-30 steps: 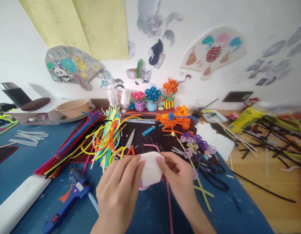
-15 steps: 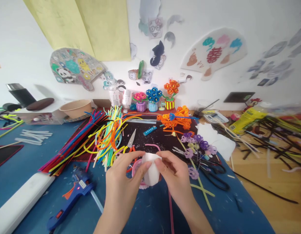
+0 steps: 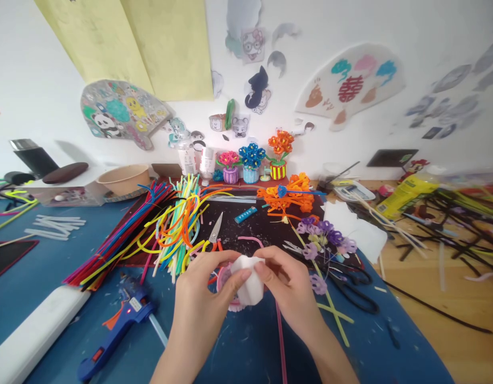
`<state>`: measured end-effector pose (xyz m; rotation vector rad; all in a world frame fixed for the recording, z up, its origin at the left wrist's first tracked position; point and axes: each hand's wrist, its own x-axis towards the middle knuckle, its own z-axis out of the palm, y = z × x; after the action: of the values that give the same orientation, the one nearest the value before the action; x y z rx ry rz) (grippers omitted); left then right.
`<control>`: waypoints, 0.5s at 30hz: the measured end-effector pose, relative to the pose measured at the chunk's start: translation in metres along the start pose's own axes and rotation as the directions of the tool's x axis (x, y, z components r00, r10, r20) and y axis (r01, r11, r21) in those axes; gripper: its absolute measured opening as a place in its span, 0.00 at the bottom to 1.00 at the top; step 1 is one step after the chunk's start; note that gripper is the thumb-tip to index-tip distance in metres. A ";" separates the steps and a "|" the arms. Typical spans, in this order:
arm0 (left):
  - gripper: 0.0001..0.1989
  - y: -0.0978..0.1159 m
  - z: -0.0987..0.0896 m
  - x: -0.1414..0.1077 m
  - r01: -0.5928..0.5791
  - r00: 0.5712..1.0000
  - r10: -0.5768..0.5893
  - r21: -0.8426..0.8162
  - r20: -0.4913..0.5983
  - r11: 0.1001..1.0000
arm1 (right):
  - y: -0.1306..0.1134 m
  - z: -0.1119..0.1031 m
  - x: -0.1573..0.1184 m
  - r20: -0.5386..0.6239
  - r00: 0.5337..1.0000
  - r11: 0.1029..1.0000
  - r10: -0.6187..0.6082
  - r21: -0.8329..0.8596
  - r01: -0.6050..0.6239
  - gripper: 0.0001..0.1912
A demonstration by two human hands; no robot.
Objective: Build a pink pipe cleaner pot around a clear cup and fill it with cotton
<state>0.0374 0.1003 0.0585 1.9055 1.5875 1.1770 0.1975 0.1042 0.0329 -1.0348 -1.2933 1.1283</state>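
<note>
A small folded white paper piece (image 3: 251,285) is held between both hands near the front middle of the table. My left hand (image 3: 208,290) pinches its left side with thumb and fingers. On its right side, my right hand (image 3: 288,285) grips it the same way. Behind and below the paper, partly hidden, is a round pink item (image 3: 235,306) with a ridged edge. A pink pipe cleaner (image 3: 281,341) runs toward the front edge beside my right wrist.
A blue glue gun (image 3: 128,320) and white bar (image 3: 38,333) lie left. Pipe cleaner bundles (image 3: 186,213) and silver scissors (image 3: 216,228) are behind the hands. Purple flowers (image 3: 318,285) and black-handled scissors (image 3: 360,298) lie right; potted flowers (image 3: 251,170) stand at the back.
The white paper has tilted and turned slightly between my fingers, and its top opening shows a little differently. Both hands have barely shifted.
</note>
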 end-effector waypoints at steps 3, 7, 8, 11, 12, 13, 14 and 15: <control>0.08 0.003 -0.001 0.000 0.016 1.000 -0.016 -0.012 0.021 1.000 | 0.000 -0.002 0.000 0.021 0.999 0.999 0.031 0.021 -0.031 0.11; 0.08 0.005 -0.003 0.006 0.017 0.996 -0.009 -0.090 0.092 0.996 | -0.004 -0.008 0.002 0.138 0.988 0.996 0.077 0.044 -0.083 0.10; 0.07 0.005 -0.004 0.008 0.012 0.994 0.000 -0.103 0.111 0.995 | -0.005 -0.010 0.003 0.170 0.981 0.994 0.092 0.042 -0.101 0.10; 0.07 0.004 -0.005 0.015 0.007 0.985 0.010 -0.098 0.171 0.995 | -0.008 -0.016 0.007 0.230 0.962 0.987 0.146 0.032 -0.157 0.12; 0.07 0.005 -0.006 0.017 0.007 0.979 0.011 -0.086 0.202 0.996 | -0.008 -0.018 0.008 0.253 0.953 0.984 0.165 0.025 -0.177 0.14; 0.07 0.005 -0.007 0.018 0.003 0.970 0.015 -0.072 0.244 0.997 | -0.008 -0.020 0.010 0.280 0.942 0.980 0.186 0.014 -0.197 0.15; 0.08 0.005 -0.008 0.020 -0.007 0.956 0.023 -0.058 0.292 0.998 | -0.008 -0.022 0.011 0.305 0.930 0.976 0.206 -0.001 -0.216 0.14; 0.09 0.006 -0.010 0.021 -0.023 0.939 0.036 -0.041 0.342 0.999 | -0.008 -0.023 0.012 0.324 0.919 0.973 0.224 -0.017 -0.231 0.14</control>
<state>0.0333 0.1163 0.0753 1.9868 1.3443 0.8200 0.2206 0.1159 0.0419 -1.0320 -1.4384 1.5376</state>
